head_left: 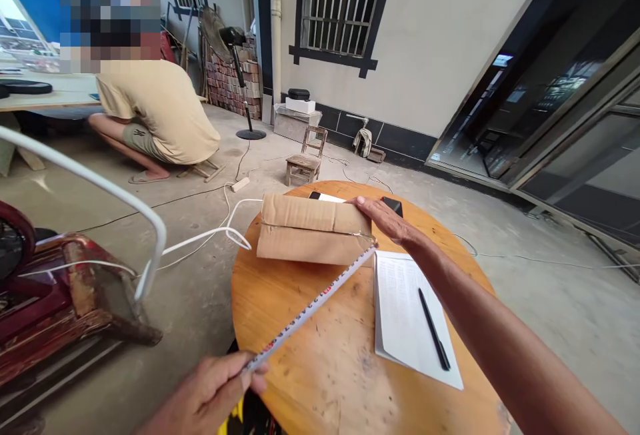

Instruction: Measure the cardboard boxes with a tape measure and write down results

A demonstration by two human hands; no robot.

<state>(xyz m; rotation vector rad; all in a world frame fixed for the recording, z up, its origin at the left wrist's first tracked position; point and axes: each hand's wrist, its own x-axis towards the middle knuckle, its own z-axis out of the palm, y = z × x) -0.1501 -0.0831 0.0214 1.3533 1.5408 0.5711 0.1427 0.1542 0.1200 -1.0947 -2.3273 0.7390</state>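
A cardboard box (pixel 310 245) lies on the round wooden table (pixel 320 328), near its far side. My right hand (pixel 383 216) grips the box at its upper right end; some fingers are hidden behind it. A white tape measure (pixel 305 315) stretches slantwise from the box's right corner down to my left hand (pixel 215 385). The thumb and fingers of my left hand pinch the tape's strip near the table's left edge. Right of the tape lie paper sheets (pixel 400 315) with a black pen (pixel 434 328) on top.
Behind the box are a black object (pixel 393 206) and a partly hidden white item. A white cable (pixel 235 228) loops near the table's left edge. A small wooden chair (pixel 305 158) and a standing fan (pixel 240 82) are beyond. A person (pixel 155 108) squats at the left.
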